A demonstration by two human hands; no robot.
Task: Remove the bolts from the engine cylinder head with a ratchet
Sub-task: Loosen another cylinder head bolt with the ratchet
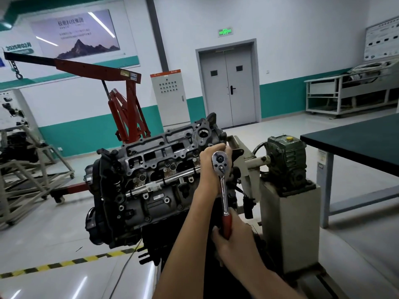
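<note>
The ratchet (pixel 223 186) sits at the right end of the cylinder head (pixel 159 156), with its long axis running from the drive head down and back toward the person. The right hand (pixel 235 240) has a full, closed grip on the red handle. The left hand (pixel 208 165), nearer the engine, curls round the drive head. The bolt beneath is hidden; the swing should pivot there.

I read the ratchet (pixel 224 190) shaft as glossy chromed metal, knurled partway; its grip looks like smooth red plastic. Cyl head (pixel 155 147): dull grey cast metal, rough, w/ darker grimy patches. Floor (pixel 43 234) is glossy, reflective. Bench top (pixel 356 143) is matt dark green.
</note>
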